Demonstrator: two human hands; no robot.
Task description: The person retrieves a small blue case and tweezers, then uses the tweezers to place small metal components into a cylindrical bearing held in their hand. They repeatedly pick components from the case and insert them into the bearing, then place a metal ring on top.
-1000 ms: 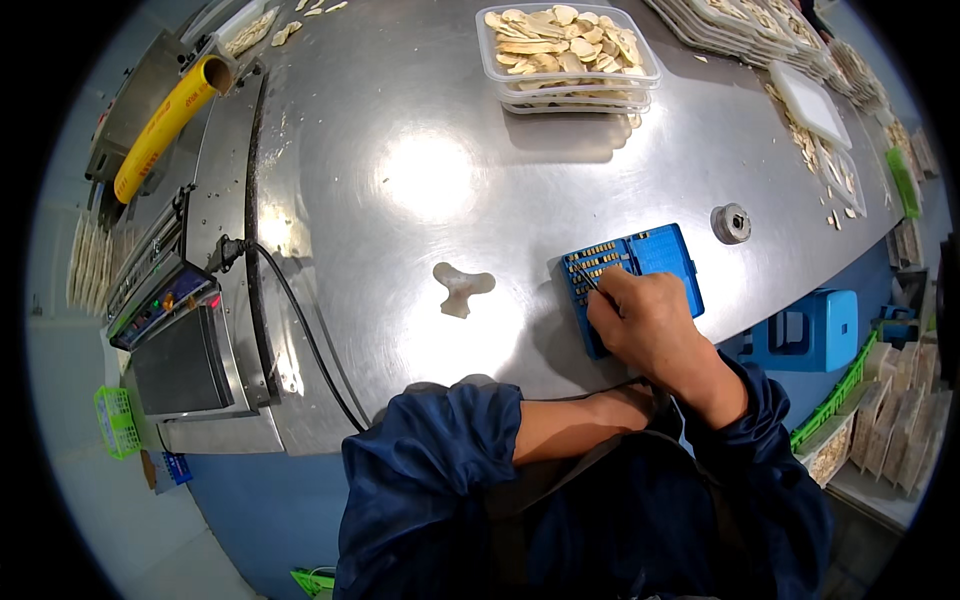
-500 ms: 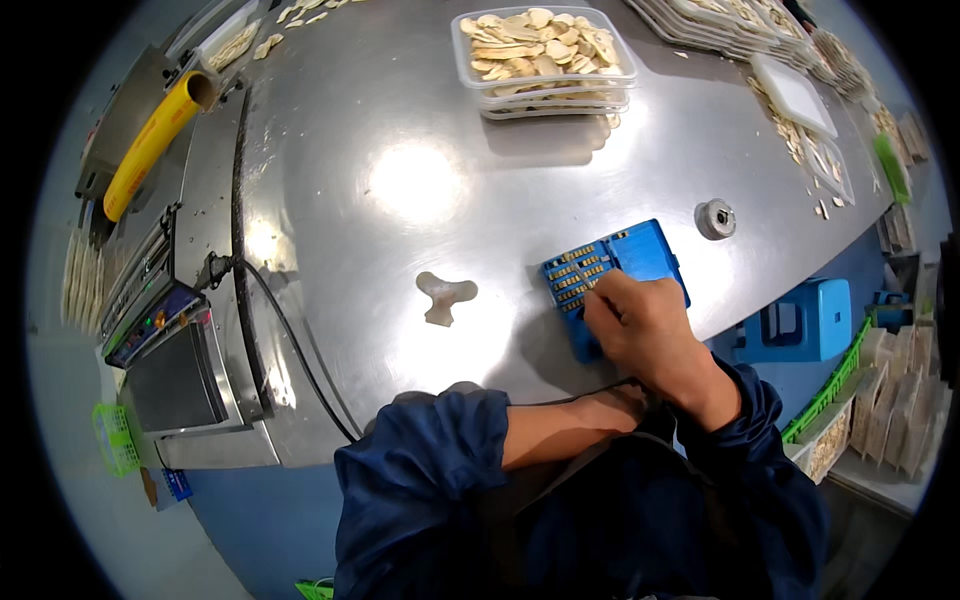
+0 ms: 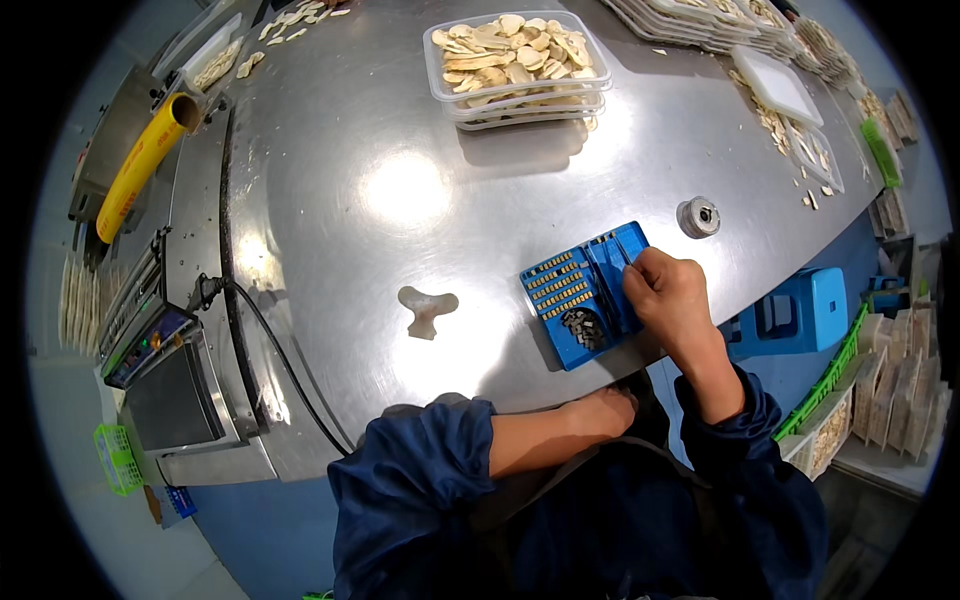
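A blue plastic case [image 3: 561, 347] lies near the table's front edge. Rows of small brass-coloured pieces [image 3: 562, 288] fill its left side, with a heap of loose grey pieces [image 3: 582, 328] in a compartment below. Long dark slots or tools run through its middle, too fine to tell apart. My right hand [image 3: 672, 300] is over the case's right side, thumb and forefinger pinched on what looks like a thin dark tool [image 3: 622, 250] pointing into the case. My left hand [image 3: 605, 412] rests against my body at the table edge, its fingers mostly hidden.
A metal ring-shaped part [image 3: 699, 217] sits right of the case. Stacked clear tubs [image 3: 520, 100] of pale dried slices stand farther back. At left are a machine with a dark panel [image 3: 172, 400], a black cable [image 3: 270, 345] and a yellow tube [image 3: 148, 168]. A blue stool [image 3: 822, 310] stands at right.
My right hand has moved right, from the brass-coloured rows to the case's right side, uncovering the heap of grey pieces. The whole view has shifted slightly.
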